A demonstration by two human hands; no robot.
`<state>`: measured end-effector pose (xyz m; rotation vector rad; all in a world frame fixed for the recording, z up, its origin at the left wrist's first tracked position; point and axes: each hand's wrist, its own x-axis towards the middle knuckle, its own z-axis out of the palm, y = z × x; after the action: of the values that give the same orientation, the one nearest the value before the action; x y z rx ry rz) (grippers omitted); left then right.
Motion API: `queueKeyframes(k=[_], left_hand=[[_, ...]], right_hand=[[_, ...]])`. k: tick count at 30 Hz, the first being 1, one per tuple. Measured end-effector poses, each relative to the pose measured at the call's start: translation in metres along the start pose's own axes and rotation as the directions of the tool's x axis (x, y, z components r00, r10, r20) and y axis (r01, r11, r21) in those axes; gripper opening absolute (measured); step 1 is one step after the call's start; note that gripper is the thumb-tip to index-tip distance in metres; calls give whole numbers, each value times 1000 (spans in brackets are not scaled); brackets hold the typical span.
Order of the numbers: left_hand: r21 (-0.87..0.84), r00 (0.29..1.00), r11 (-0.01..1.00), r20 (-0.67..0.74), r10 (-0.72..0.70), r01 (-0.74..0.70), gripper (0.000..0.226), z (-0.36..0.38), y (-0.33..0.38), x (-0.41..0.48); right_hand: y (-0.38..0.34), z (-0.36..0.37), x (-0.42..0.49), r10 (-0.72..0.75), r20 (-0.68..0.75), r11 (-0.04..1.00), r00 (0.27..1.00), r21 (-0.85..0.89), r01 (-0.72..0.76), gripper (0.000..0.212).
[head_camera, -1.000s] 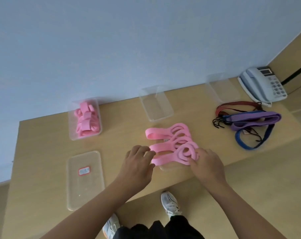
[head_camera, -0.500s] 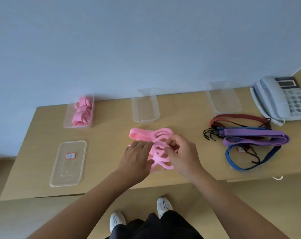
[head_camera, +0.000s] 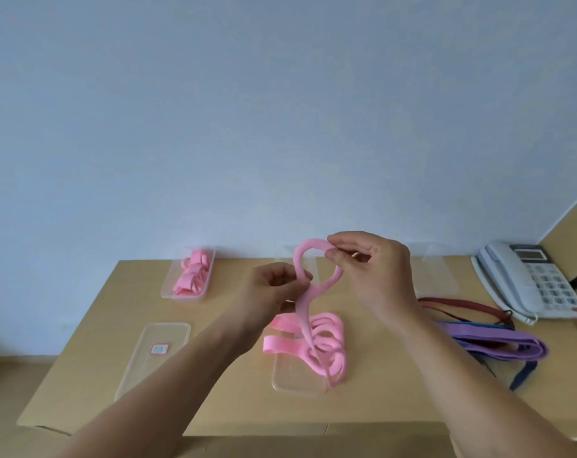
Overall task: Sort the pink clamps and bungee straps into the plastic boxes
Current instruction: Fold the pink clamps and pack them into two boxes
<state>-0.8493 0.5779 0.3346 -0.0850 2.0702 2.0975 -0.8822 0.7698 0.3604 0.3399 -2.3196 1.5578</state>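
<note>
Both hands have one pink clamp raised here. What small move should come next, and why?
Probably lift the pink clamp a little higher to free it. The right hand pinches its loop, the left hand grips its neck, but its tail hangs into the pink pile; the box with pink pieces lies away to the left.

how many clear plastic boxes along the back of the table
3: left box holding pink clamps, middle box partly hidden, right box near the phone.
</note>
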Motion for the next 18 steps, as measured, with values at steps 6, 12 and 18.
queueKeyframes(k=[6,12,18], left_hand=[[-69,978,976,15,206,-205,11,-3,60,-4],[-143,958,956,95,270,-255,28,-23,74,-11],[-138,953,948,66,296,-286,20,-43,72,-17]], right_hand=[[-49,1,1,-400,-111,907,910,-191,376,13],[-69,13,-4,-517,-68,831,854,-280,480,13],[-84,34,-5,-550,-71,800,832,-331,501,18]])
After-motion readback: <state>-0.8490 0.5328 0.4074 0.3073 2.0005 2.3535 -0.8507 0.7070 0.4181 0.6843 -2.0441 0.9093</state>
